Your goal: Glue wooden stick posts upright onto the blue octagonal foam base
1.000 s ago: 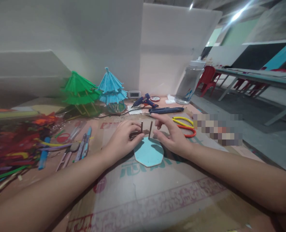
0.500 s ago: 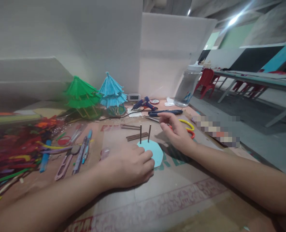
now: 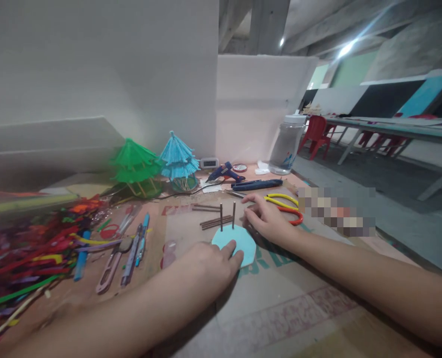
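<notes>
My left hand (image 3: 213,266) lies on the near left part of a light blue many-sided board (image 3: 246,243), its fingertips resting on the surface. Two thin brown sticks (image 3: 221,217) stand upright at the board's far edge. My right hand (image 3: 264,221) hovers or rests just to the right of them, fingers apart and slightly bent, with nothing seen in it. Several more brown sticks (image 3: 216,223) lie flat behind the board. Scissors (image 3: 293,215) with yellow and red handles are partly behind my right hand.
A glue gun (image 3: 226,172), a dark blue cutter (image 3: 256,185) and a water bottle (image 3: 287,144) are at the back. Green (image 3: 137,166) and blue (image 3: 179,161) paper-roofed models stand at the back left. Pens (image 3: 142,238) and colourful scraps (image 3: 30,243) cover the left.
My left hand's fingers have straightened out onto the blue board. My right hand has come lower and closer to the upright sticks. The view has tilted up slightly.
</notes>
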{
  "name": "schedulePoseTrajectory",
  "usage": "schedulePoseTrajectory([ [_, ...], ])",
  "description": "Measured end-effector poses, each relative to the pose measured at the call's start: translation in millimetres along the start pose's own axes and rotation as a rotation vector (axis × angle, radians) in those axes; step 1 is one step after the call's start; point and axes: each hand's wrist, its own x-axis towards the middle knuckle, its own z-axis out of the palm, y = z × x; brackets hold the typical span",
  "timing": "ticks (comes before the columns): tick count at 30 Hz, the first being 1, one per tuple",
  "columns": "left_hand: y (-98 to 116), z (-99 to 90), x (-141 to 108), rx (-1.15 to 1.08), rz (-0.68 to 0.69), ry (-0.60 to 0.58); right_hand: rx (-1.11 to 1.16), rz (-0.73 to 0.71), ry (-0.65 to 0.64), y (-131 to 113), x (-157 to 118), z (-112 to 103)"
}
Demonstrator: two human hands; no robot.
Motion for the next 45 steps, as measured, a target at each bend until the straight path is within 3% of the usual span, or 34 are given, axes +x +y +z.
schedulePoseTrajectory([
  [10,16.8,7.2,4.1,0.024,-0.044,0.023,0.322,0.109,-0.096,-4.4,2.3,2.4],
  [15,24.9,18.5,3.9,0.057,-0.113,0.166,0.491,0.180,-0.125,-6.9,4.2,4.0],
  [31,31.4,26.1,4.2,0.100,-0.139,0.245,0.496,0.281,-0.158,-6.0,12.5,3.6],
  [34,31.4,25.8,4.7,0.101,-0.149,0.266,0.408,0.346,-0.313,-14.2,17.7,-18.7],
  [35,31.7,25.6,4.8,0.101,-0.150,0.269,0.343,0.342,-0.431,-20.2,18.9,-31.9],
  [36,32.1,25.4,4.8,0.103,-0.148,0.272,0.229,0.327,-0.537,-27.6,19.6,-47.1],
  [38,32.9,24.8,4.5,0.105,-0.138,0.270,-0.054,0.246,-0.595,-44.5,19.0,-79.7],
  [41,32.9,22.5,4.1,0.103,-0.137,0.250,-0.270,0.180,-0.639,-65.6,14.8,-117.9],
  [45,31.5,18.7,5.7,0.094,-0.130,0.188,-0.401,0.115,-0.525,-68.6,12.0,-128.2],
])
